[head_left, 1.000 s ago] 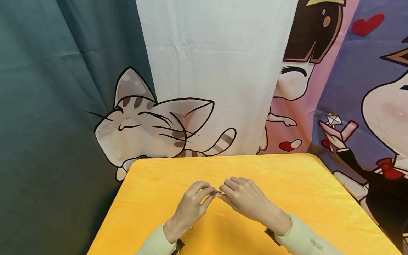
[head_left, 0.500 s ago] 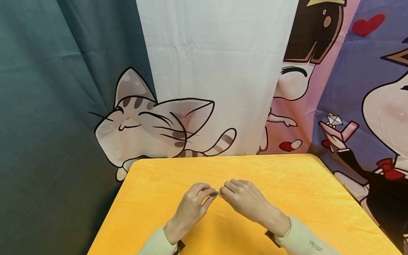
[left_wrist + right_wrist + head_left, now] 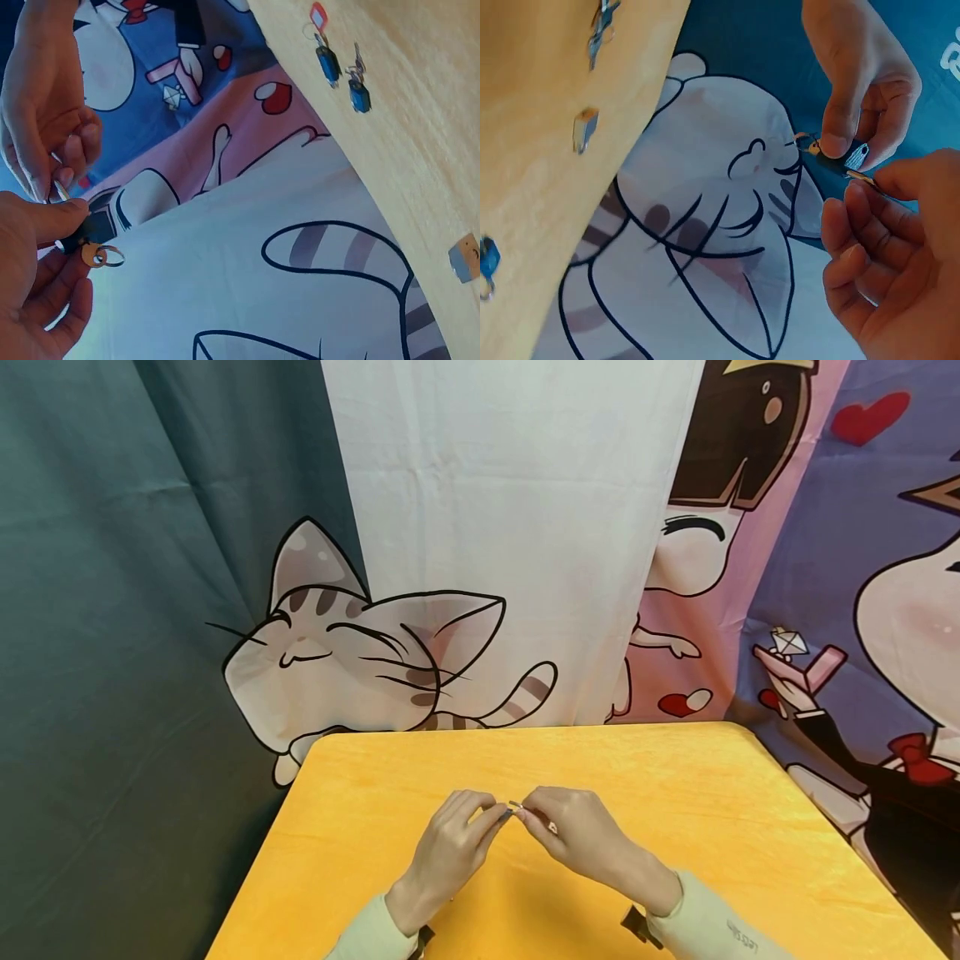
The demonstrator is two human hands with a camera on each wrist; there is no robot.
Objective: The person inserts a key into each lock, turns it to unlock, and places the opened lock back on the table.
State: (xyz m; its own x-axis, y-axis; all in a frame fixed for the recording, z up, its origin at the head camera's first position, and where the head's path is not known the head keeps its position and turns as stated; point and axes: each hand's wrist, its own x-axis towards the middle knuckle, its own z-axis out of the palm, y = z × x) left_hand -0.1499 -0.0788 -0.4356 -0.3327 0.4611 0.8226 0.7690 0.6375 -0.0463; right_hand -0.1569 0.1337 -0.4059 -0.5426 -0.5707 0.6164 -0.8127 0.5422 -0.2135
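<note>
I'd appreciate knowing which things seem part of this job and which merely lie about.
Job, seemingly:
dark block in left hand
thin metal piece in right hand
ringed brass-coloured piece

Lying about:
two blue objects
red-edged tag
grey block

Head view bright, even; table (image 3: pixel 420 762) warm yellow, soft shadow on it between and below my left hand (image 3: pixel 444 839) and right hand (image 3: pixel 588 831), so light likely from above; curtain (image 3: pixel 82 568) darkens low down at left; wrist views dimmer, bluish, slightly soft; my hands shaded there; lock (image 3: pixel 846 159) too small to read in head view; key (image 3: pixel 862 178) catches pale glint.
</note>
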